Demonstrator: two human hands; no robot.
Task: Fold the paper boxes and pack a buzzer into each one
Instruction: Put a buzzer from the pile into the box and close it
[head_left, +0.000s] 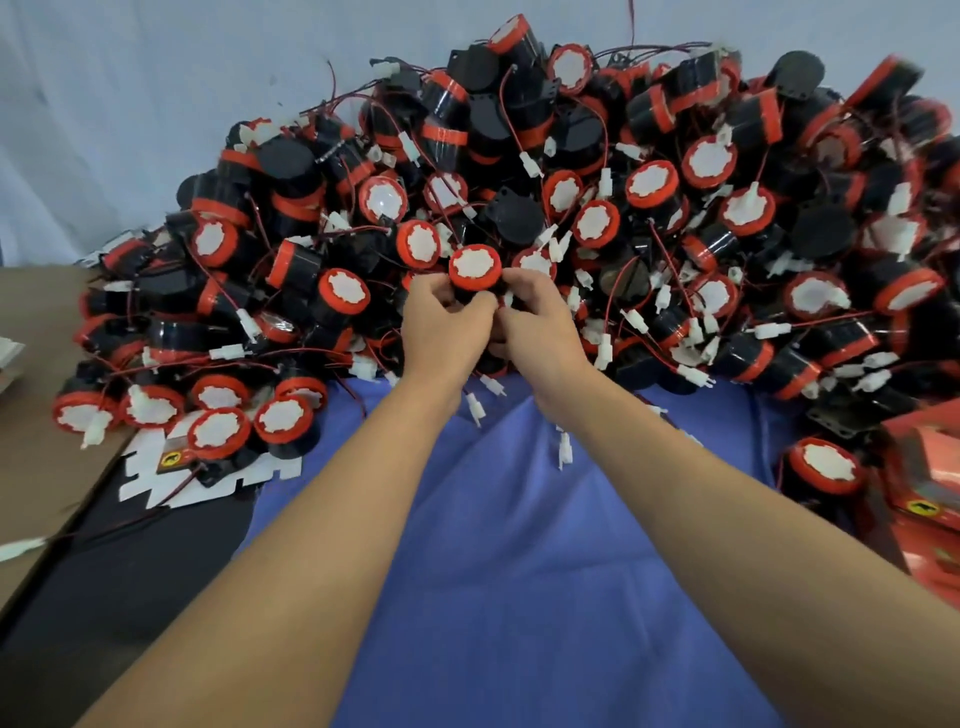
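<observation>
One buzzer (475, 267), red-rimmed and white-faced, is being held up at the near edge of the pile (675, 208). It is pinched by the left hand (441, 322) and the right hand (540, 322), fingers curled round it, hands close together. Red boxes (924, 478) are seen at the pile's right end, and a flat box blank (156, 478) is partly covered at its left end.
</observation>
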